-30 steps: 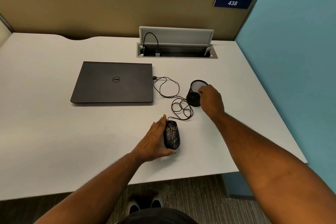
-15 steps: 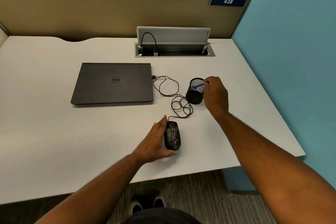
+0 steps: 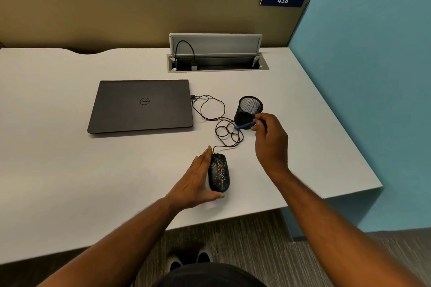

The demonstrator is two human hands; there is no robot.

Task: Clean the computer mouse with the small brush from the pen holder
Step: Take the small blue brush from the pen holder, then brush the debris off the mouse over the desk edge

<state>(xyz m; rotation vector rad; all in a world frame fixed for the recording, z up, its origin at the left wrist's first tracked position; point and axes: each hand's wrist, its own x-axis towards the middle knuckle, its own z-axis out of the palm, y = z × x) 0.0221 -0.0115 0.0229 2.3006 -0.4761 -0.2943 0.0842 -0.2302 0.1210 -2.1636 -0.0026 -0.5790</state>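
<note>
A black computer mouse (image 3: 219,173), speckled with yellowish crumbs, lies near the front of the white desk (image 3: 70,170). My left hand (image 3: 197,182) rests flat against the mouse's left side, thumb under its rear end, steadying it. My right hand (image 3: 270,140) hovers to the right of and beyond the mouse, pinching a small blue brush (image 3: 245,125) that points left. The brush is out of the black mesh pen holder (image 3: 249,109), which stands just behind the hand and looks empty inside.
The mouse cable (image 3: 221,126) loops between mouse and pen holder and runs to a closed dark laptop (image 3: 142,105). An open cable tray (image 3: 217,63) sits at the back. The desk's right edge meets a blue wall (image 3: 361,77).
My right hand has lifted the blue brush out of the pen holder and drawn it back toward me. The left hand and mouse have stayed put.
</note>
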